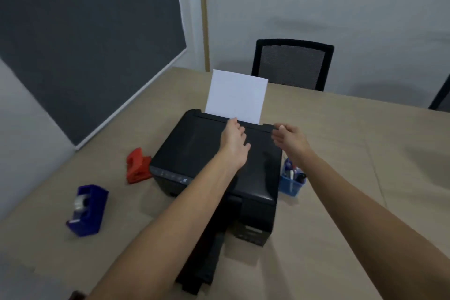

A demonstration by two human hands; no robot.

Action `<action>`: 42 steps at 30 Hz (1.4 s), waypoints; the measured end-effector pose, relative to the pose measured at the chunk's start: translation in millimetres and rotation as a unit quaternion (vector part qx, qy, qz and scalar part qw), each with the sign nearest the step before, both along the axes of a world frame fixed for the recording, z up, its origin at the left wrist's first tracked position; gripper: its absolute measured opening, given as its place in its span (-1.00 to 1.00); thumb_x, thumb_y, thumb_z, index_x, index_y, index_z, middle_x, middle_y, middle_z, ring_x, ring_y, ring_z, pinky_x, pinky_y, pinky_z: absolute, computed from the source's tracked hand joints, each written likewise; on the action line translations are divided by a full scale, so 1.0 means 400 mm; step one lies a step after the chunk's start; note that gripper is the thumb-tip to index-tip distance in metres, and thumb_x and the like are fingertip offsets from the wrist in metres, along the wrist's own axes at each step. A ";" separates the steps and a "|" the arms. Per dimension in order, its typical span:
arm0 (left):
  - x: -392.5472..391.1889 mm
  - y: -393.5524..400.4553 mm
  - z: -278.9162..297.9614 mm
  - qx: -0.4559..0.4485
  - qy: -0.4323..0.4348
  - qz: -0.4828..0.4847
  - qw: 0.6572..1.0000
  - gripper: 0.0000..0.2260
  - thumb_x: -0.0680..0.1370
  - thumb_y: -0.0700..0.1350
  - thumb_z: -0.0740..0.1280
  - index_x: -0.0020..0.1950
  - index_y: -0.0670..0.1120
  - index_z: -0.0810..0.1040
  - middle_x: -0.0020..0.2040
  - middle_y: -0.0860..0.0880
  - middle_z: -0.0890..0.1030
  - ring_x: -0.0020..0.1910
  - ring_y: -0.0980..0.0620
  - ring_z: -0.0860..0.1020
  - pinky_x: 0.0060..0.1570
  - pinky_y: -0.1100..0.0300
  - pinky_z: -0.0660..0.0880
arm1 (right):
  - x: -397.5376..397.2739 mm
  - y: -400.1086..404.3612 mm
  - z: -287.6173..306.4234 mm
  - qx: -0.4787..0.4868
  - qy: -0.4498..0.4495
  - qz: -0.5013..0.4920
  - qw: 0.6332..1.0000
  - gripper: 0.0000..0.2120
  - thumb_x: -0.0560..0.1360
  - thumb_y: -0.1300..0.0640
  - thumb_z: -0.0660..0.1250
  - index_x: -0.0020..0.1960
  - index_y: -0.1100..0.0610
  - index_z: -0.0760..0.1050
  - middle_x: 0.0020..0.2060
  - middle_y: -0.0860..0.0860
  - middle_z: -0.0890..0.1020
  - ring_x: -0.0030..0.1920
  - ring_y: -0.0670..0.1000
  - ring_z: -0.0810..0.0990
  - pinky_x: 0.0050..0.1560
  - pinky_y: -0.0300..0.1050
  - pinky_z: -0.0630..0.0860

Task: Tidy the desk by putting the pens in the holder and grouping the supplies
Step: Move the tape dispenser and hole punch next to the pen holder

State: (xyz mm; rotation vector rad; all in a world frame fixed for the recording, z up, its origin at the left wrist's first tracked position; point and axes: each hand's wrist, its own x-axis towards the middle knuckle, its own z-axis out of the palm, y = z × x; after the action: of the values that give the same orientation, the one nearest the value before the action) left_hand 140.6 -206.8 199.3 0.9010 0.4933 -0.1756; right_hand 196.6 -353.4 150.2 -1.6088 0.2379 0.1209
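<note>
We reach both hands over the black printer (214, 165) mid-bench (353, 178). Our left hand (235, 140) lies flat and open on its lid, fingertips touching the white paper (236, 96). Our right hand (291, 137) hovers open, empty. The blue pen holder (291, 184), pens inside, stands against the printer's right side; the red hole punch (136, 167) and blue tape dispenser (87, 209) sit towards the left edge.

Both bare forearms stretched forward, roughly parallel, left one crossing in from lower left. Left hand (235, 140) palm down, flat, fingers (233, 122) together and pointing away from body, thumb on inner side. Right hand (289, 137) raised beside it, palm turned inward toward left hand, fingers loosely curled, holding nothing. Hands apart.
</note>
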 end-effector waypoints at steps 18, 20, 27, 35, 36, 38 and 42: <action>-0.315 1.156 -0.282 0.197 0.136 0.096 0.966 -0.59 0.62 0.00 0.15 0.41 -0.16 0.37 0.34 -0.08 0.48 0.36 0.04 0.46 0.31 0.12 0.36 | -0.161 1.131 -0.141 -0.113 0.073 0.162 0.978 -0.78 0.61 0.21 0.18 0.00 0.27 0.57 -0.26 0.12 0.51 -0.24 0.05 0.48 -0.16 -0.10 0.39; -0.348 1.169 -0.332 0.202 0.130 0.072 0.968 -0.81 0.57 -0.09 0.24 0.15 -0.10 0.51 0.08 -0.05 0.58 -0.10 0.23 0.67 -0.17 0.39 0.57 | -0.163 1.156 -0.183 -0.217 0.058 0.167 0.960 -0.71 0.61 0.15 0.19 0.16 0.28 0.59 -0.01 0.22 0.63 0.05 0.17 0.59 0.07 -0.03 0.46; -0.466 1.157 -0.535 0.262 0.035 -0.049 0.963 -0.14 0.19 -0.08 0.62 0.42 0.03 0.32 0.26 -0.07 0.55 0.21 -0.07 0.57 0.05 0.06 0.60 | -0.130 1.177 -0.308 -0.412 -0.020 0.158 0.897 -0.61 0.56 0.19 0.24 0.37 0.23 0.40 0.29 0.27 0.48 0.30 0.26 0.46 0.30 0.02 0.38; -0.457 1.062 -0.624 0.415 0.091 0.119 0.897 -0.44 0.28 -0.26 0.56 0.26 -0.15 0.54 0.03 -0.06 0.67 -0.05 0.03 0.63 -0.25 0.50 0.44 | -0.094 1.198 -0.387 -0.376 0.129 0.111 0.911 -0.57 0.54 0.09 0.32 0.31 0.33 0.47 0.26 0.26 0.57 0.31 0.24 0.52 0.27 0.01 0.46; -0.455 1.063 -0.626 0.411 0.096 0.130 0.897 -0.50 0.29 -0.29 0.54 0.22 -0.19 0.57 0.01 -0.11 0.69 -0.09 0.01 0.63 -0.28 0.51 0.44 | -0.097 1.202 -0.385 -0.372 0.136 0.116 0.911 -0.58 0.54 0.08 0.30 0.31 0.31 0.49 0.25 0.24 0.58 0.30 0.23 0.53 0.27 0.00 0.46; -0.453 1.079 -0.620 0.404 0.113 0.151 0.895 -0.60 0.30 -0.30 0.53 0.12 -0.23 0.61 -0.07 -0.14 0.69 -0.16 -0.02 0.64 -0.30 0.41 0.48 | -0.106 1.217 -0.374 -0.344 0.138 0.125 0.920 -0.64 0.55 0.11 0.27 0.26 0.29 0.53 0.20 0.22 0.62 0.23 0.23 0.58 0.22 0.00 0.51; -0.446 1.143 -0.562 0.295 0.147 0.189 0.925 -0.78 0.32 -0.21 0.52 -0.10 -0.07 0.58 -0.16 -0.04 0.66 -0.19 0.01 0.64 -0.35 0.24 0.53 | -0.110 1.227 -0.298 -0.247 0.148 0.127 0.949 -0.90 0.50 0.28 0.24 -0.06 0.23 0.53 -0.24 0.17 0.62 -0.05 0.26 0.70 -0.04 0.15 0.65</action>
State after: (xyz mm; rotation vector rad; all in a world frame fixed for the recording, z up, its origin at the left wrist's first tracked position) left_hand -37.9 250.6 -25.6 1.3536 1.0228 0.2089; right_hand 152.5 137.3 30.8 -2.1171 0.3070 0.5400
